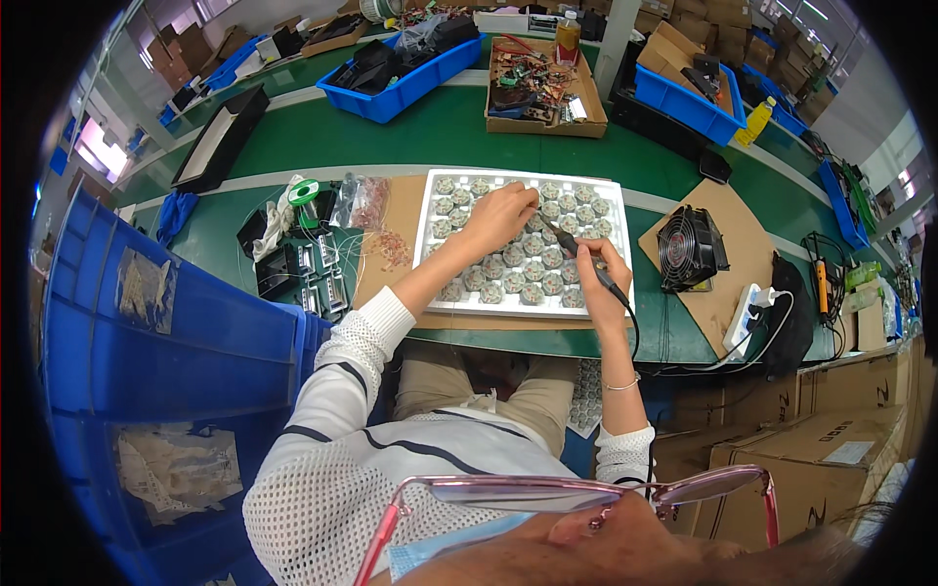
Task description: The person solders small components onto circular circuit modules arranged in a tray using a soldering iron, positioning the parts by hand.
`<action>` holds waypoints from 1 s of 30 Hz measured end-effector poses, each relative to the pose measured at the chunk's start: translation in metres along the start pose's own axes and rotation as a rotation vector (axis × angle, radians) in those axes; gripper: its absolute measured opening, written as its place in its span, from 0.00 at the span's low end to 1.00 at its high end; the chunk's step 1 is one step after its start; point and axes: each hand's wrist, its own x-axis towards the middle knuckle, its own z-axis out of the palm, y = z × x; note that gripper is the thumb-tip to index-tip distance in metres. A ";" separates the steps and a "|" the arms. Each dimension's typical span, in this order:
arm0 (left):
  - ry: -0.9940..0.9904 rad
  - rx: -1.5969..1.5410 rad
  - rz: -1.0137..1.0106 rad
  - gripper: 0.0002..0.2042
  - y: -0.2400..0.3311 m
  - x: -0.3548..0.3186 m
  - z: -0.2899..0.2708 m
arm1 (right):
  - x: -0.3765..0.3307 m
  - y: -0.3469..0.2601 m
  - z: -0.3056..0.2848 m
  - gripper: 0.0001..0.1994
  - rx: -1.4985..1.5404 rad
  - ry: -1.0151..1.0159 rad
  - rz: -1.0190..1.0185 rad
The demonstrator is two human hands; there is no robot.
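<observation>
Our right hand (598,276) is closed around a soldering iron (576,256) held like a pen, its tip angled far and left toward the middle of the white tray (430,205). Our left hand (500,217) rests on the tray with fingers pinched narrow at the same spot; whether it holds solder wire we cannot tell. The tray sits on a brown board on the green bench, filled with rows of small round circuit modules (523,293).

As we judge it, the two hands work so close that the hot tip could touch our left fingers, or slip onto a neighbouring module, since they lie touching one another.

A solder spool (304,191) lies to the left, a small black fan (690,249) to the right, blue bins (410,83) farther off.
</observation>
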 end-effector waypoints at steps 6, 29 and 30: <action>-0.070 -0.033 -0.111 0.07 0.008 -0.004 -0.018 | -0.010 0.005 -0.007 0.08 0.031 0.071 -0.045; -0.014 -0.110 0.015 0.05 0.009 -0.012 -0.007 | -0.018 -0.004 -0.007 0.06 0.032 0.013 0.067; -0.013 -0.111 0.013 0.05 0.007 -0.013 -0.004 | -0.018 -0.005 -0.007 0.06 0.031 0.011 0.067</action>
